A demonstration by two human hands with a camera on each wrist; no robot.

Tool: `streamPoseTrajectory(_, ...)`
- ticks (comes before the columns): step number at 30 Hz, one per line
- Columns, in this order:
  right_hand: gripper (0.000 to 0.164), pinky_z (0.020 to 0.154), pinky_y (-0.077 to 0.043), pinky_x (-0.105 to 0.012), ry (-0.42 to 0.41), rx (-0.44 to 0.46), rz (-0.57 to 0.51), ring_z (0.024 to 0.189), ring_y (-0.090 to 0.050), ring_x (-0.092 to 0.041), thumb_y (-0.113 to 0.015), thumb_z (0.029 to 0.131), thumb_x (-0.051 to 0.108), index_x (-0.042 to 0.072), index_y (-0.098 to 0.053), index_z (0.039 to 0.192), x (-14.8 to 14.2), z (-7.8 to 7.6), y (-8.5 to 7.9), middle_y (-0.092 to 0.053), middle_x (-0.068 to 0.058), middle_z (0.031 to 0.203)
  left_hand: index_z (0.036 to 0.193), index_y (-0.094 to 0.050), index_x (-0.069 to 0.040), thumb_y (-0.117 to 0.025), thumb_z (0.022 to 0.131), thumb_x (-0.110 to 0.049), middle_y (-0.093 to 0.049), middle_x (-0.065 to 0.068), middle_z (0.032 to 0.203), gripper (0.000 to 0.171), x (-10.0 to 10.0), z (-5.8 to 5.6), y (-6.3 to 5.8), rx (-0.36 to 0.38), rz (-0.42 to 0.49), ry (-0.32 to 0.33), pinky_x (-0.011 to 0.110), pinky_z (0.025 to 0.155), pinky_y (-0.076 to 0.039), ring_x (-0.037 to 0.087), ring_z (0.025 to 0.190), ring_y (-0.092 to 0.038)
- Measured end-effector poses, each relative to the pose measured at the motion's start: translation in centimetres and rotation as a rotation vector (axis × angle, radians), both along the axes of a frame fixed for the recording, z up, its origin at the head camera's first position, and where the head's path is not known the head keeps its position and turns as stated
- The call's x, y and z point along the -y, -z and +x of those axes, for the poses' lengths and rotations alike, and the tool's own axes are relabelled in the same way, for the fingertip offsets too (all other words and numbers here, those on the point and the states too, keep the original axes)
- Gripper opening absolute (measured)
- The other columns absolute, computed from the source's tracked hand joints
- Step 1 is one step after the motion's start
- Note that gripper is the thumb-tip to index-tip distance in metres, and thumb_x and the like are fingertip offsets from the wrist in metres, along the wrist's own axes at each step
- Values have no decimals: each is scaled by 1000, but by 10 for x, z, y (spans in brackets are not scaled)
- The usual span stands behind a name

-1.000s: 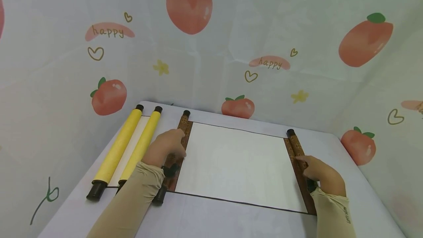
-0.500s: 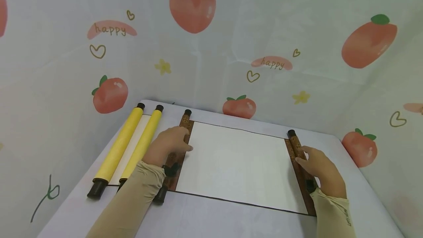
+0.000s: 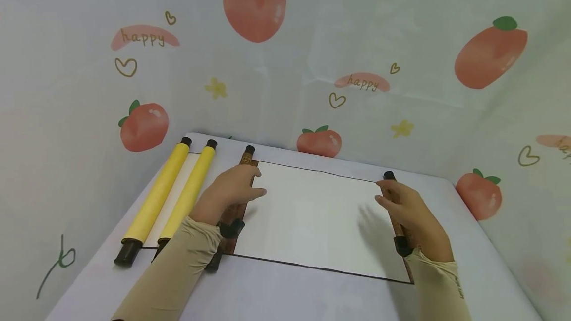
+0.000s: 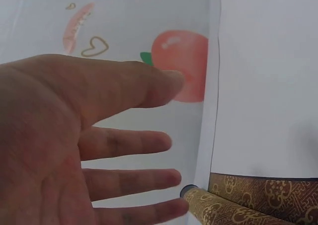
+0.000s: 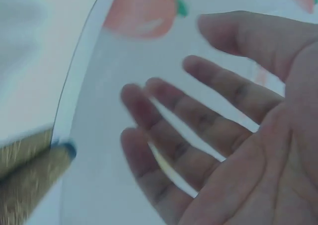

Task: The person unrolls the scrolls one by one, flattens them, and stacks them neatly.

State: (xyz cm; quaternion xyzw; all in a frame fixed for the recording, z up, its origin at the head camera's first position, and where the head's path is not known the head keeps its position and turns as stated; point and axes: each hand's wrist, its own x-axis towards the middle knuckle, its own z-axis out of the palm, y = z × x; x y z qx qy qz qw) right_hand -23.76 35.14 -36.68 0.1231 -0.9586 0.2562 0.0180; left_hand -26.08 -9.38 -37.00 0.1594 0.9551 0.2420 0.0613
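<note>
A scroll lies unrolled, its blank white sheet (image 3: 308, 217) stretched between two brown patterned rollers with black end caps. Over the left roller (image 4: 213, 207) hovers my left hand (image 3: 227, 189), thumb and fingers extended with nothing in them. My right hand (image 3: 417, 214) is raised over the right roller (image 5: 37, 185) and casts a shadow on the sheet. In the right wrist view its fingers are spread and loosely bent, apart from the roller. Both hands and sleeves hide parts of the rollers in the head view.
To the left lies a second scroll with two yellow rollers (image 3: 156, 192), partly unrolled, a narrow white strip showing between them. The left forearm covers part of its nearer end. A white table (image 3: 285, 294) bears both scrolls, with a fruit-printed cloth (image 3: 285, 88) hanging behind.
The right hand has let go of the right roller and moved up and left above it. My left hand's fingers have opened and lifted off the left roller.
</note>
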Motion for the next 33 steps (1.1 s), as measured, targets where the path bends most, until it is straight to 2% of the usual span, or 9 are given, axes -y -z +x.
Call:
streamPoseTrajectory(4,48,96,-55,-49,-47,-43,-107,116,-70,-36,-63,108,28,13,-54,153,16,4,-5,-65,-15,143,144,-61,-2,-71,100,-35,-64,15,147,56,3,0,2,-23,74,34,55,111,-50,36,138,-60)
streamPoseTrajectory(7,50,92,-56,-41,-67,-43,-177,117,-71,-34,-63,108,25,15,-51,156,28,3,-3,-66,-14,140,149,-57,-2,-70,102,-34,-60,16,151,58,10,0,7,-20,124,69,57,116,-46,38,145,-53)
streamPoseTrajectory(10,50,90,-56,-38,-75,-13,-222,118,-70,-34,-64,107,26,18,-53,155,41,0,4,-67,-14,139,150,-55,-3,-69,103,-32,-57,18,153,57,24,4,9,-16,181,74,59,116,-45,41,146,-50)
streamPoseTrajectory(14,47,90,-56,-40,-103,31,-263,118,-69,-35,-67,106,27,19,-56,151,60,-3,10,-67,-15,138,147,-58,-3,-68,103,-30,-58,20,151,53,49,13,13,-53,236,46,61,110,-49,45,139,-55)
streamPoseTrajectory(18,47,91,-57,-43,-128,76,-292,118,-69,-35,-69,104,26,18,-59,149,79,-5,12,-66,-17,138,145,-59,-2,-69,102,-31,-59,20,149,53,74,22,14,-89,209,-7,61,106,-51,46,134,-58)
streamPoseTrajectory(22,46,93,-58,-44,-150,115,-306,117,-70,-32,-71,103,27,18,-61,146,101,-9,13,-66,-17,138,143,-60,-4,-70,102,-32,-59,20,148,51,95,32,14,-65,178,-63,62,105,-51,47,135,-57)
streamPoseTrajectory(28,41,90,-59,-41,-196,129,-317,113,-71,-28,-71,101,26,18,-65,141,128,-12,16,-68,-17,134,139,-63,-2,-71,101,-32,-61,23,144,49,115,45,18,-61,166,-78,63,104,-51,49,133,-56)
streamPoseTrajectory(33,38,91,-59,-40,-240,132,-333,110,-71,-25,-71,100,26,19,-67,138,150,-15,14,-70,-12,132,140,-61,0,-72,100,-37,-59,26,144,55,130,53,14,-61,137,-99,65,103,-50,50,132,-54)
